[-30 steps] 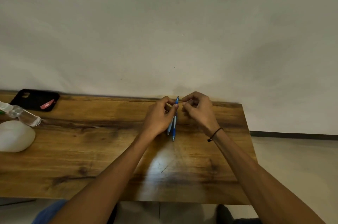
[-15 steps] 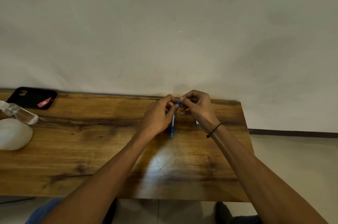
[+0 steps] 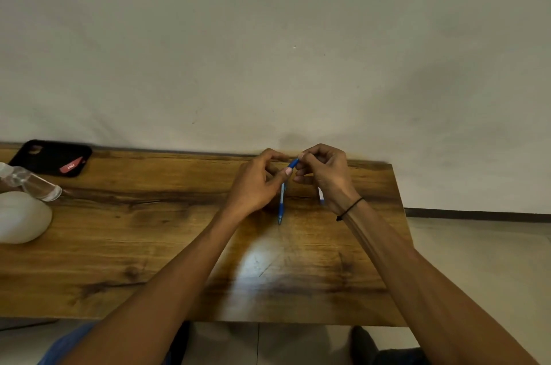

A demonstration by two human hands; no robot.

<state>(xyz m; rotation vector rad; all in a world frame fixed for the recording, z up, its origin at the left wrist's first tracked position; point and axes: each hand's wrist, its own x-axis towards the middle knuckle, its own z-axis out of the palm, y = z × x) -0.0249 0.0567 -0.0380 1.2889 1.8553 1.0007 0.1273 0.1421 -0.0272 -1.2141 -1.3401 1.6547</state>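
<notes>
A blue pen (image 3: 281, 204) hangs over the wooden table (image 3: 149, 245) near its far edge, tip pointing toward me. My left hand (image 3: 253, 186) pinches its upper barrel between thumb and fingers. My right hand (image 3: 325, 174) has its fingers curled and pinches the pen's blue top end (image 3: 293, 162), fingertips almost touching those of the left. A second white and blue pen (image 3: 321, 197) shows just below my right hand; I cannot tell whether it is held or lies on the table. A black cord circles my right wrist.
At the far left lie a black phone case (image 3: 44, 156) with a red tag, a clear plastic bottle (image 3: 35, 184) on its side and a white rounded object (image 3: 21, 217). A wall runs right behind the table. The table's right edge (image 3: 401, 230) is close to my right arm.
A second ago my left hand held two pens together. They have come apart: one stays between both hands, the other now sits under my right hand.
</notes>
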